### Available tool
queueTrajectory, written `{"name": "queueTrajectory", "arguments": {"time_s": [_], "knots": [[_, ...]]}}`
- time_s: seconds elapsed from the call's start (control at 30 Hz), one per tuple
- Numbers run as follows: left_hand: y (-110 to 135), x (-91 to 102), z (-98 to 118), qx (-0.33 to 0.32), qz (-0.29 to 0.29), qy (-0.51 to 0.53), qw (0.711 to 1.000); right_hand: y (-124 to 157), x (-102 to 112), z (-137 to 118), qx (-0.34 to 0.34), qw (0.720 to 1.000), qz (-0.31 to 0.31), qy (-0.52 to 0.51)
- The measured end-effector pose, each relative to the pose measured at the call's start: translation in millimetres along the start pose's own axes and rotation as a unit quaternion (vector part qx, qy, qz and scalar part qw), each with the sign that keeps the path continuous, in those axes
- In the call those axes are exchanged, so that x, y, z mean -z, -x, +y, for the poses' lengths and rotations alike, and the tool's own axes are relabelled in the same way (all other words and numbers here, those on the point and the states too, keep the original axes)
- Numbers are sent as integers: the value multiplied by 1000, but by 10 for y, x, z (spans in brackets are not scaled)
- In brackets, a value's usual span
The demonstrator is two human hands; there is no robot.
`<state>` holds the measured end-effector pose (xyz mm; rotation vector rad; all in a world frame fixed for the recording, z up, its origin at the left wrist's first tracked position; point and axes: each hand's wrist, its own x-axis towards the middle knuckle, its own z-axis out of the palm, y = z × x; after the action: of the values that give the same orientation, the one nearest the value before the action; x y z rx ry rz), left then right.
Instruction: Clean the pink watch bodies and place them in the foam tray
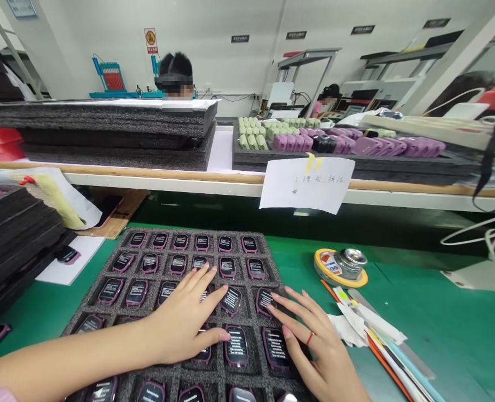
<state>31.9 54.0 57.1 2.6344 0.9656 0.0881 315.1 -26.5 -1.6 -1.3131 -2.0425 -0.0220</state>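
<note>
Tray: dark foam tray (237, 254) lay on the green mat (440, 335) and reached the mat's near edge, with six pockets across each row.
Watches: purple-cased watches (236, 346) sat one to a pocket, dark faces up, from the tray's far edge to its near edge.
Left hand: left hand (184, 326) lay palm down over the middle of the tray, fingers spread wide and flat on the watches, gripping nothing.
Right hand: right hand (318, 349) lay palm down at the tray's right edge, fingers fanned wide, tips on watches of the right-hand columns, holding nothing; a red ring (310, 338) sat on one finger.
Tape roll: yellow tape roll (329, 274) lay flat on the mat near the tray's right edge, with a metal cup (351, 261) standing in it.
Strips: pens and paper strips (377, 329) lay just beside the right hand, toward the mat's near edge.
Shelf: shelf (167, 181) ran along the mat's far edge and carried purple and green cases (356, 145) on foam; a paper note (306, 183) hung from its front edge.
Stack: foam sheets (13, 240) were piled at the mat's left edge.
</note>
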Motion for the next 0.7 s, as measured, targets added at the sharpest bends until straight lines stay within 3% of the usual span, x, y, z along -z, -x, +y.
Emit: {"name": "queueTrajectory", "arguments": {"time_s": [0.27, 0.53, 0.7], "knots": [[39, -55, 61, -43, 7, 4, 999, 12, -24, -11, -37, 999, -27, 5], [50, -44, 85, -35, -10, -23, 999, 52, -20, -43, -23, 999, 21, -26], [232, 25, 35, -10, -4, -39, 999, 88, 2, -110, -31, 999, -7, -18]]}}
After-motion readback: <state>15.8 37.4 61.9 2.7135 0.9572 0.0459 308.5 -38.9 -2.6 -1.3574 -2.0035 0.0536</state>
